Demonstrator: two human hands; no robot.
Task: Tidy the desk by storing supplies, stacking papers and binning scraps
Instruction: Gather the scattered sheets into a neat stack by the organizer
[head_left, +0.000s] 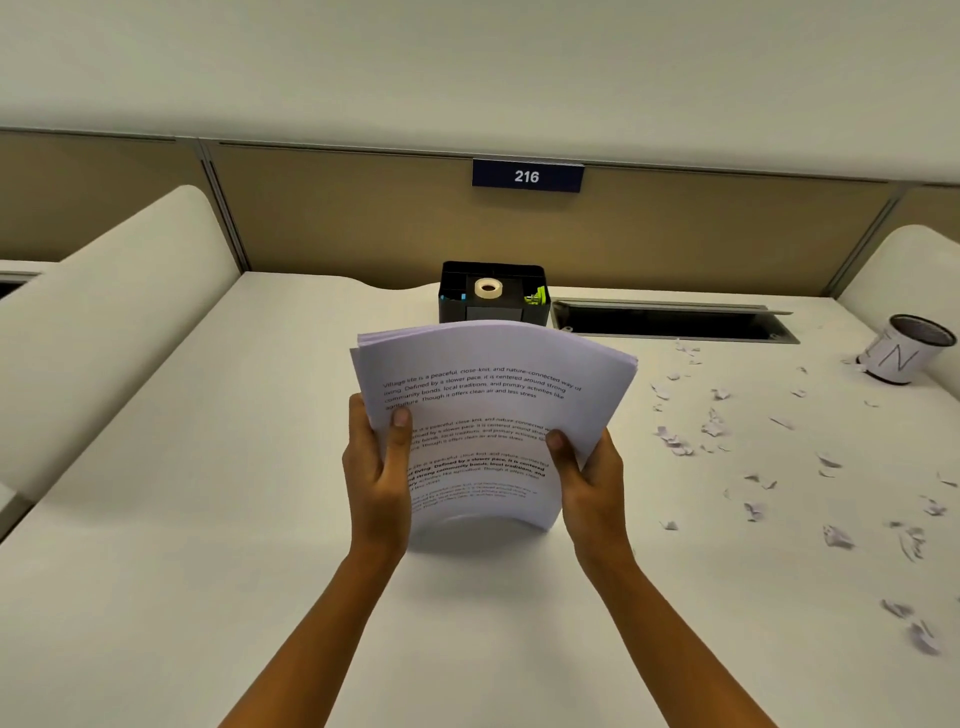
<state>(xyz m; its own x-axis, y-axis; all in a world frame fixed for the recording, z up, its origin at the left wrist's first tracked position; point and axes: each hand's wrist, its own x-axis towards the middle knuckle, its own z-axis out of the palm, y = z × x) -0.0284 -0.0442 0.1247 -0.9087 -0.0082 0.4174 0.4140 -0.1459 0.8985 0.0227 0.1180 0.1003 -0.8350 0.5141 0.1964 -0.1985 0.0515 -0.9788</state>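
Observation:
A stack of printed white papers stands on its lower edge on the desk, bowed toward me. My left hand grips its left side, thumb on the front sheet. My right hand grips the right side the same way. Behind the stack sits a black organiser holding a tape roll and green clips. Several torn paper scraps lie scattered over the right part of the desk. A small white bin marked with letters stands at the far right.
An open cable slot is cut into the white desk behind the scraps. A tan partition with a sign reading 216 closes the back. White rounded dividers flank both sides.

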